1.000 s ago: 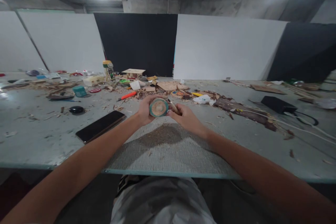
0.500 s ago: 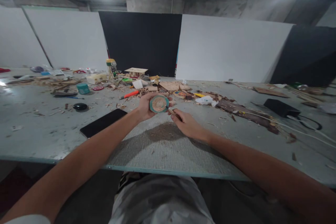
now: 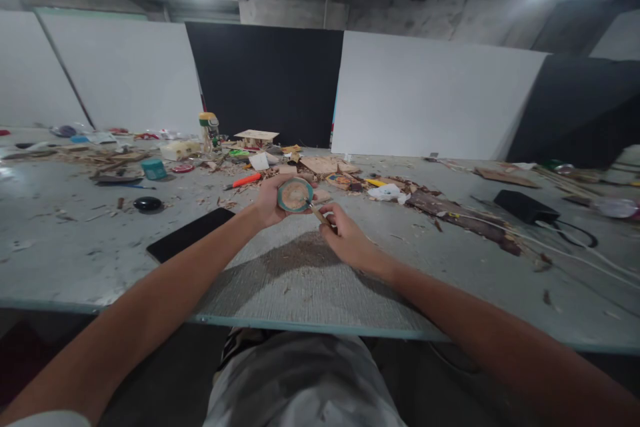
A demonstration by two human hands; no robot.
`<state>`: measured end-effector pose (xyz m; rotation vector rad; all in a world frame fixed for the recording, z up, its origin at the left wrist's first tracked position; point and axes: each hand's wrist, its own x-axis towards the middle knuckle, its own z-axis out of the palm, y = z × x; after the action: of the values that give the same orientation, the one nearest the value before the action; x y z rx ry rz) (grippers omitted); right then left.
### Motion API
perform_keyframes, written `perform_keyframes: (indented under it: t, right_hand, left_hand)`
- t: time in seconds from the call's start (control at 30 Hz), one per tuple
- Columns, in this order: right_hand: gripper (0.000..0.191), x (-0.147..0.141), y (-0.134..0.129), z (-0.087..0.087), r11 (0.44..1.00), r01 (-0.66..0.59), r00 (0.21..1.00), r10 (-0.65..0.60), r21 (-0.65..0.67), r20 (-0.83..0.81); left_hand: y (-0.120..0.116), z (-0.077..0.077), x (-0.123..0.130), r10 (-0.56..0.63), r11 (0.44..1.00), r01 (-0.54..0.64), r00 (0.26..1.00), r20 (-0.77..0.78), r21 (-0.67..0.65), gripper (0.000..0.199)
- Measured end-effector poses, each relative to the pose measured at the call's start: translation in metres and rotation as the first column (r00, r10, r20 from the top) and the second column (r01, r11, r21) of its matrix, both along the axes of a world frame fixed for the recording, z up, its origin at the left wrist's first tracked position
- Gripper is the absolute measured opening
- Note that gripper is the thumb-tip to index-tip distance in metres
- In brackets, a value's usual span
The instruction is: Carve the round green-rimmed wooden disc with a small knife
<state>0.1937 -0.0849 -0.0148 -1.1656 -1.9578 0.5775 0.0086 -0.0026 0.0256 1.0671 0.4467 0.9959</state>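
A round disc [image 3: 295, 195] with a teal rim and a tan, wood-like face is held up above the table by my left hand [image 3: 270, 202], whose fingers wrap behind it. My right hand [image 3: 345, 235] is closed around the wooden handle of a slim tool [image 3: 320, 214]. The tool's dark tip meets the disc's lower right edge. Below both hands, brown shavings [image 3: 306, 251] lie on the grey tabletop.
A black flat tablet or phone [image 3: 190, 233] lies left of my hands, with a black oval object [image 3: 147, 203] beyond it. An orange-handled tool [image 3: 247, 180], wood scraps and bark [image 3: 457, 219] spread behind. A black box [image 3: 526, 205] with cables is right.
The disc and both hands appear slightly further left as the view shifts. The tool's handle now shows more, and my right fingers sit further back along it.
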Motion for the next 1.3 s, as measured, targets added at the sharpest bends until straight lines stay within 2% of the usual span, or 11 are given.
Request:
perform_keyframes:
  t: [0.13,0.3,0.5,0.6,0.73,1.03,1.3]
  right_hand:
    - [0.021,0.002,0.0,0.002,1.0,-0.009,1.0,0.009,-0.01,0.004]
    - [0.024,0.003,0.002,0.001,0.999,0.035,0.997,-0.036,-0.014,-0.063]
    - [0.043,0.004,-0.001,0.011,0.989,0.079,0.996,-0.072,0.122,-0.058]
    - [0.045,0.005,-0.001,0.014,0.979,0.09,0.994,-0.075,0.185,-0.084]
    - [0.045,0.007,0.002,0.012,0.968,0.076,0.994,-0.053,0.239,-0.099]
    - [0.041,0.011,0.004,0.012,0.955,0.096,0.995,-0.088,0.28,-0.041]
    - [0.039,0.009,0.0,0.012,0.957,0.004,0.999,-0.015,0.289,0.037]
  left_hand:
    - [-0.001,0.001,0.003,0.009,1.0,-0.01,0.997,0.072,0.025,0.028]
    - [-0.002,0.001,0.002,-0.07,0.998,0.07,0.989,0.129,0.01,0.03]
    - [0.003,0.0,-0.004,-0.08,0.997,0.08,0.995,0.064,0.001,0.035]
    - [0.003,0.0,-0.002,-0.078,0.997,0.078,0.996,0.034,-0.003,0.036]
    - [0.0,0.0,0.002,-0.155,0.987,0.155,0.988,0.002,0.031,0.037]
    - [0.001,-0.001,-0.001,-0.196,0.979,0.198,0.98,-0.038,0.051,0.038]
    - [0.0,-0.001,-0.001,-0.204,0.979,0.205,0.976,-0.075,0.014,0.033]
